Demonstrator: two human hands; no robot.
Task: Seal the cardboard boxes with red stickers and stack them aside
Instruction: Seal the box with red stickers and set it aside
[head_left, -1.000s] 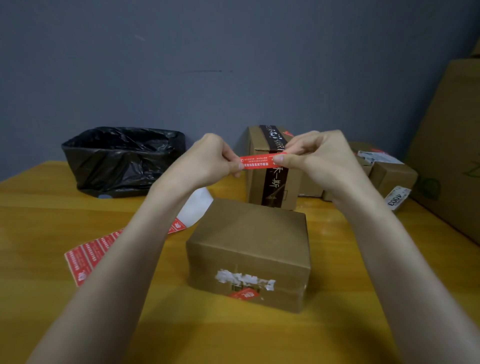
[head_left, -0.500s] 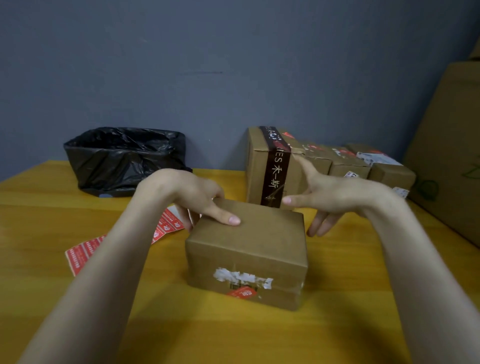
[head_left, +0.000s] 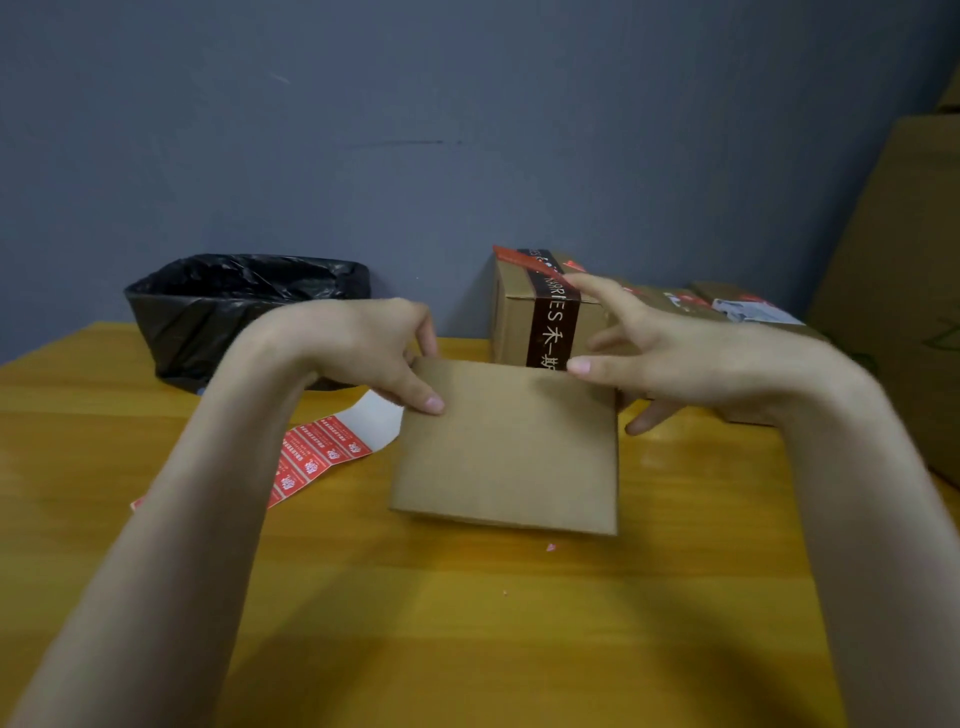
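Note:
A plain brown cardboard box (head_left: 504, 447) stands tipped on the yellow table (head_left: 467, 623), its blank face toward me. My left hand (head_left: 363, 348) grips its far left corner, thumb on the face and fingers behind. My right hand (head_left: 675, 364) is at the far right corner with spread, straight fingers, its thumb tip touching the box's top edge. A red sticker strip (head_left: 524, 262) shows by my right index fingertip, over the tall box (head_left: 511, 322); I cannot tell which of the two it sticks to. A sheet of red stickers (head_left: 317, 457) lies left of the box.
A black plastic-lined bin (head_left: 234, 306) sits at the back left against the grey wall. Behind the tall box with its dark band, a row of sealed boxes (head_left: 748, 312) runs to the right. A large cardboard sheet (head_left: 904, 312) leans at the right edge.
A second ago both hands pinched a red sticker above the box. They came down to the box's far corners, and the box has been tipped so its labelled side no longer shows.

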